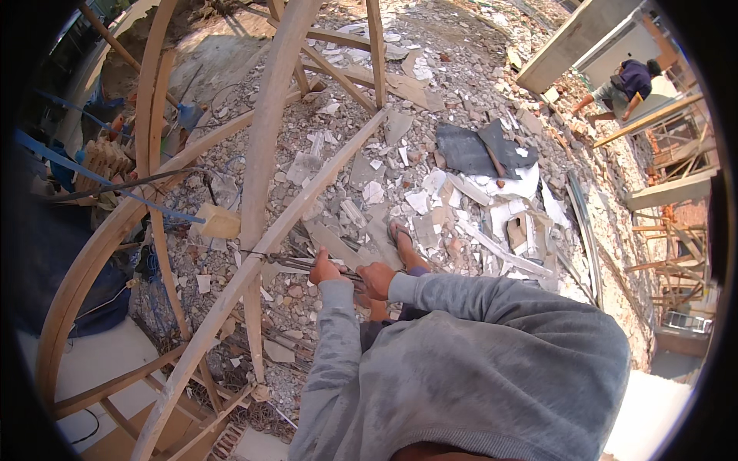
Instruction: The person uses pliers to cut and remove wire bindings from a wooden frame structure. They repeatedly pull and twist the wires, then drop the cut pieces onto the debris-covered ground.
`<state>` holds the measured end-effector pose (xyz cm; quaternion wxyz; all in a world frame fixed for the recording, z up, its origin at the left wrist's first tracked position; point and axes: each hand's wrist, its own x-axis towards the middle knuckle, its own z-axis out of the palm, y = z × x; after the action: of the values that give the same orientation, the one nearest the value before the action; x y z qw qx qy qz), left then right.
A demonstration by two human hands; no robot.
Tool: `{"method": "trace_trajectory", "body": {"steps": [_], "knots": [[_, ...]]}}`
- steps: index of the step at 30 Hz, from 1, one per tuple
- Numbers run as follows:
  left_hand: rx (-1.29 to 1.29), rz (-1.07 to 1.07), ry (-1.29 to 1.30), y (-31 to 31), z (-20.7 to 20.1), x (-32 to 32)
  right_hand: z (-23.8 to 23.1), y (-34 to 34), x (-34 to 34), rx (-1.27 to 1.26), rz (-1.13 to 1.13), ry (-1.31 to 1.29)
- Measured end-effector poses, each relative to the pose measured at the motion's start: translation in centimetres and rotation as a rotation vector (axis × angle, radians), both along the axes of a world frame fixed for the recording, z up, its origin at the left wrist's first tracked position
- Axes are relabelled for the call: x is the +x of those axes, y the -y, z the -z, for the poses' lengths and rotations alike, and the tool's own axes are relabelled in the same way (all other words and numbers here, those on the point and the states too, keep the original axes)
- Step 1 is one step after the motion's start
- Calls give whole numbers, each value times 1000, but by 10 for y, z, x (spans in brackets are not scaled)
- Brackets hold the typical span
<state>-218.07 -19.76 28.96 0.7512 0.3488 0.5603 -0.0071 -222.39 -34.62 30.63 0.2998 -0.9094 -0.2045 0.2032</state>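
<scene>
Both of my hands are closed on a bundle of thin dark metal rods or thick wires [292, 263]. My left hand [327, 267] grips it nearer the timber. Behind it, closer to my body, my right hand [375, 280] holds the other end. At its far end the bundle meets the crossing of a slanting wooden pole [307, 194] and an upright timber post [261, 154], where dark wire is wrapped around the wood. Whether the bundle is one looped piece or several separate ones, I cannot tell.
Broken tile and brick rubble [373, 192] covers the ground around my feet. A hammer [496, 165] lies against a dark sheet [465, 150]. Timber frames stand at left, with a blue strap [100, 178] across them. Another person [632, 83] bends over at the far right.
</scene>
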Motion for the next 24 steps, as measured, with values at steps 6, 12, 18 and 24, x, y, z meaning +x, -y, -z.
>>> {"method": "trace_trajectory", "body": {"steps": [6, 12, 18, 24], "knots": [[-382, 24, 616, -30, -9, -50, 8, -1, 5, 464, -4, -890], [-251, 65, 309, -26, -3, -28, -19, 2, -2, 330, 53, -776], [187, 152, -117, -6, -18, -6, -7, -10, -4, -49, -102, -109], [-526, 84, 740, -49, 2, -57, -6, 3, 6, 734, -43, -1769]]}}
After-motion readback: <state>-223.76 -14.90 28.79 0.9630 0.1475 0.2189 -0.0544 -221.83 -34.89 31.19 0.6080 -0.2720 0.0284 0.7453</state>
